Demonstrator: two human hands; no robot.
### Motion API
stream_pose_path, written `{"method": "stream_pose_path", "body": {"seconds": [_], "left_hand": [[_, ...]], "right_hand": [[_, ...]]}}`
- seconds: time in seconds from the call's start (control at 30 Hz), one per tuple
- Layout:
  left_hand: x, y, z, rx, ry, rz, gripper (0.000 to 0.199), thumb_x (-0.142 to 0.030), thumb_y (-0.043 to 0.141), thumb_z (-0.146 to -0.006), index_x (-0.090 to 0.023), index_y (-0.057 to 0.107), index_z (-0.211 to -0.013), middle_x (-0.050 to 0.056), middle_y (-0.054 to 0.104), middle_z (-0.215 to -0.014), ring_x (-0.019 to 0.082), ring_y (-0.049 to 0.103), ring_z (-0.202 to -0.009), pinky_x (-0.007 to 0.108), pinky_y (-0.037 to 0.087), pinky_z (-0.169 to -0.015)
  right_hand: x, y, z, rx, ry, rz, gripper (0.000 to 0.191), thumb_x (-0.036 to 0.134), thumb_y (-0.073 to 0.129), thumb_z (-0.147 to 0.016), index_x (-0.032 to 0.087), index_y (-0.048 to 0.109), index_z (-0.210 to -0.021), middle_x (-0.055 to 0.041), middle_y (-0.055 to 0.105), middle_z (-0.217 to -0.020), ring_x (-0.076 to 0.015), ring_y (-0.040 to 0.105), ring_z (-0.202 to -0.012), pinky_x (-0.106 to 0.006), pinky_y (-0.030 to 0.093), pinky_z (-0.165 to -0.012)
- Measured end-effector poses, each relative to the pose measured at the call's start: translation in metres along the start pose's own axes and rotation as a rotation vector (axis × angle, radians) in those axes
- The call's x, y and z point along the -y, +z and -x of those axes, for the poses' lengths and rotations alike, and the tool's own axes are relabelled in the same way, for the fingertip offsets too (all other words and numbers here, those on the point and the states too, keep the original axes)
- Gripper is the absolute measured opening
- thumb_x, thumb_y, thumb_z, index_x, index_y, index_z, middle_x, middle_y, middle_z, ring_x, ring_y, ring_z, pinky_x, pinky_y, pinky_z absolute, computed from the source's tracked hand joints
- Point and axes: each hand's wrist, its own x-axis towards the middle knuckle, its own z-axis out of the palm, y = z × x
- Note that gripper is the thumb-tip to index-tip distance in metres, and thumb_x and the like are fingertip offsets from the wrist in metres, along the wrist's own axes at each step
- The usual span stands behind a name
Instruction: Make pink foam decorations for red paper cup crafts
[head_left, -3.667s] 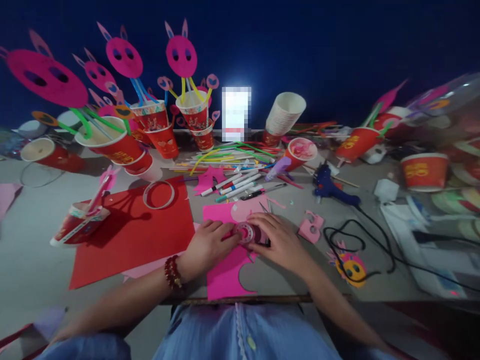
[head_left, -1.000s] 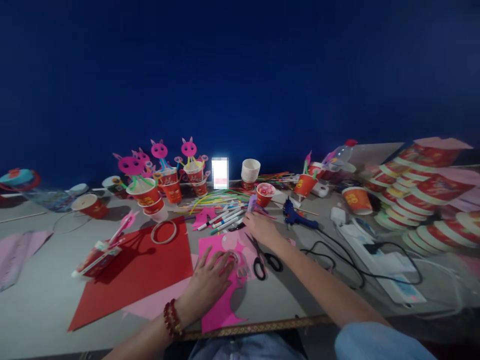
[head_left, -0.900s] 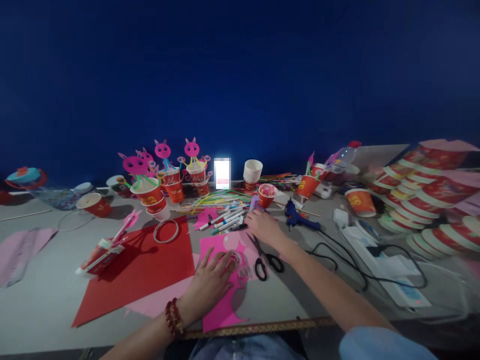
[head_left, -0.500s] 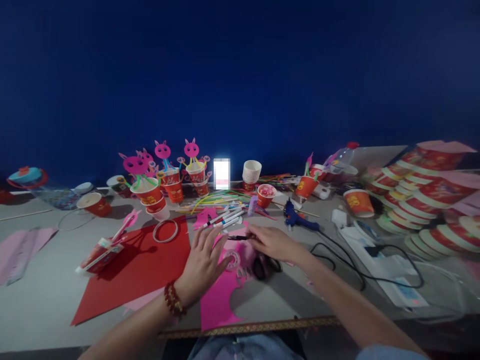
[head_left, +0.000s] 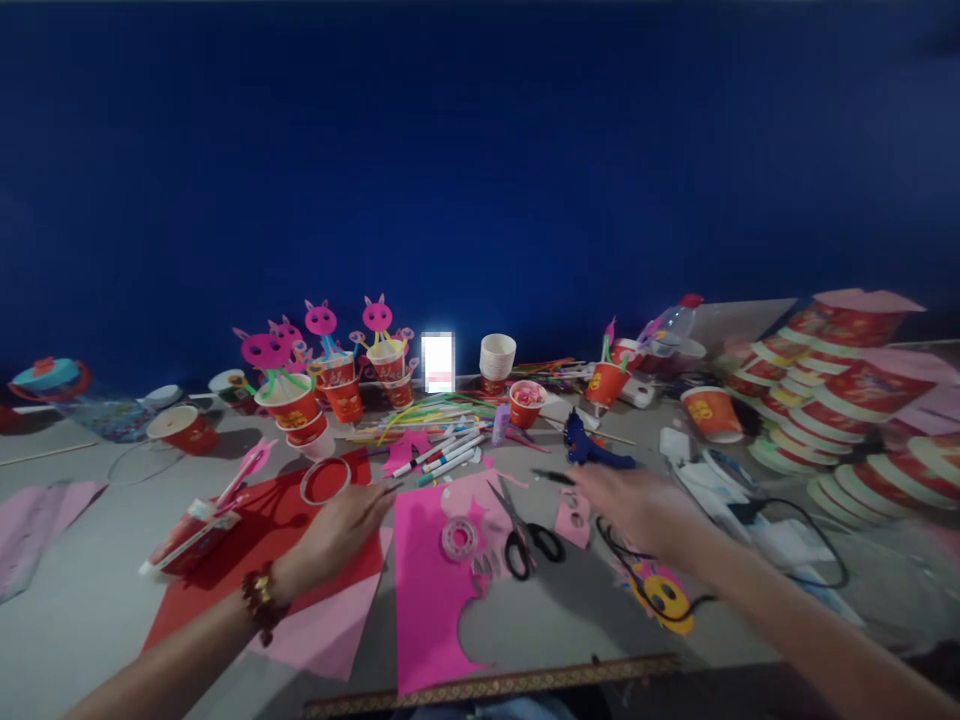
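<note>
My right hand (head_left: 630,505), smeared by motion, grips a dark pen (head_left: 553,476) that points left above the table. Over the red paper (head_left: 217,565) is my left hand (head_left: 337,535), fingers pressed together; a small dark bit shows at its tips, too small to name. Between the hands lies a bright pink sheet (head_left: 424,600) with curved cut-outs. A roll of tape (head_left: 459,539) and black-handled scissors (head_left: 536,545), blades parted, rest on or beside it. Near the right hand is a pale pink piece with holes (head_left: 574,518).
Several markers (head_left: 454,453) and coloured sticks lie beyond the sheet. Red paper cups with pink animal faces (head_left: 321,320) stand back left. A blue glue gun (head_left: 592,445) lies right of centre, with cables near my right forearm. Stacked cups (head_left: 847,360) crowd the far right.
My hands, earlier together at the pen, have moved apart. The left went left over the red paper; the right went right with the pen. The scissors and a yellow face cut-out are now uncovered.
</note>
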Motion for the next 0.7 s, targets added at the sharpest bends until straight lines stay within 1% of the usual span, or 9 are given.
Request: {"method": "stream_pose_path", "body": {"seconds": [0.07, 0.1, 0.2, 0.27, 0.33, 0.4, 0.47, 0.6, 0.7], "left_hand": [[0.008, 0.01, -0.015, 0.007, -0.01, -0.046, 0.036, -0.029, 0.033, -0.105, -0.018, 0.06, -0.084, 0.002, 0.063, -0.073, 0.018, 0.059, -0.069, 0.03, 0.044, -0.07], [0.008, 0.017, -0.026, 0.007, -0.001, -0.065, 0.033, -0.031, 0.039, -0.103, -0.018, 0.061, -0.083, 0.002, 0.063, -0.074, 0.02, 0.06, -0.075, 0.035, 0.045, -0.079], [-0.004, 0.044, -0.068, -0.006, 0.037, -0.103, 0.019, -0.029, 0.053, -0.097, -0.019, 0.065, -0.086, 0.006, 0.066, -0.094, 0.026, 0.057, -0.1, 0.048, 0.036, -0.1], [-0.009, 0.057, -0.087, -0.022, 0.041, -0.113, 0.012, -0.027, 0.059, -0.092, -0.018, 0.066, -0.091, 0.009, 0.066, -0.102, 0.028, 0.054, -0.108, 0.051, 0.034, -0.102], [-0.01, 0.062, -0.093, -0.044, 0.043, -0.103, 0.018, -0.025, 0.062, -0.089, -0.018, 0.066, -0.105, 0.01, 0.064, -0.111, 0.028, 0.052, -0.113, 0.048, 0.037, -0.102], [-0.009, 0.06, -0.083, -0.073, 0.038, -0.083, 0.029, -0.025, 0.06, -0.09, -0.018, 0.062, -0.118, 0.011, 0.062, -0.121, 0.027, 0.05, -0.117, 0.045, 0.039, -0.102], [-0.011, 0.056, -0.062, -0.105, 0.026, -0.06, 0.029, -0.024, 0.054, -0.094, -0.018, 0.06, -0.122, 0.011, 0.06, -0.127, 0.027, 0.049, -0.119, 0.045, 0.039, -0.103], [-0.031, 0.053, -0.01, -0.08, 0.12, -0.001, 0.027, -0.025, 0.052, -0.095, -0.023, 0.063, -0.12, 0.007, 0.062, -0.127, 0.025, 0.05, -0.12, 0.048, 0.035, -0.108], [-0.046, 0.061, 0.014, -0.042, 0.164, -0.007, 0.034, -0.024, 0.052, -0.094, -0.026, 0.059, -0.128, 0.006, 0.06, -0.134, 0.025, 0.05, -0.123, 0.05, 0.031, -0.113]], "right_hand": [[-0.009, 0.003, -0.002, -0.159, 0.093, -0.205, 0.033, 0.026, 0.044, -0.095, 0.026, 0.062, -0.123, -0.0107, 0.073, -0.106, -0.025, 0.069, -0.084, -0.034, 0.052, -0.073], [-0.007, 0.008, -0.008, -0.165, 0.103, -0.338, 0.034, 0.03, 0.045, -0.096, 0.028, 0.06, -0.127, -0.0092, 0.073, -0.108, -0.0236, 0.07, -0.08, -0.034, 0.053, -0.071], [0.017, 0.035, -0.029, -0.028, 0.101, -0.845, 0.037, 0.039, 0.045, -0.097, 0.027, 0.057, -0.13, -0.0055, 0.072, -0.096, -0.0133, 0.061, -0.048, -0.026, 0.049, -0.047], [0.031, 0.054, -0.038, 0.018, 0.182, -1.128, 0.032, 0.042, 0.05, -0.094, 0.023, 0.063, -0.116, -0.0046, 0.07, -0.092, -0.0118, 0.061, -0.047, -0.022, 0.046, -0.041], [0.035, 0.067, -0.038, 0.063, 0.225, -1.375, 0.031, 0.041, 0.054, -0.091, 0.021, 0.062, -0.113, -0.0065, 0.069, -0.1, -0.0117, 0.064, -0.05, -0.021, 0.045, -0.04], [0.03, 0.072, -0.032, 0.099, 0.225, -1.562, 0.037, 0.04, 0.057, -0.088, 0.021, 0.059, -0.12, -0.0096, 0.068, -0.109, -0.014, 0.067, -0.058, -0.023, 0.049, -0.045], [0.023, 0.074, -0.026, 0.087, 0.205, -1.632, 0.041, 0.038, 0.063, -0.086, 0.02, 0.058, -0.122, -0.009, 0.069, -0.105, -0.015, 0.066, -0.064, -0.026, 0.051, -0.052], [0.021, 0.084, -0.032, -0.044, 0.228, -1.422, 0.023, 0.038, 0.066, -0.086, 0.019, 0.063, -0.098, 0.0028, 0.061, -0.069, -0.0117, 0.057, -0.058, -0.023, 0.046, -0.055], [0.03, 0.095, -0.048, -0.09, 0.245, -1.261, 0.02, 0.04, 0.057, -0.09, 0.02, 0.061, -0.088, 0.0065, 0.053, -0.057, -0.0106, 0.049, -0.049, -0.021, 0.039, -0.049]]}}
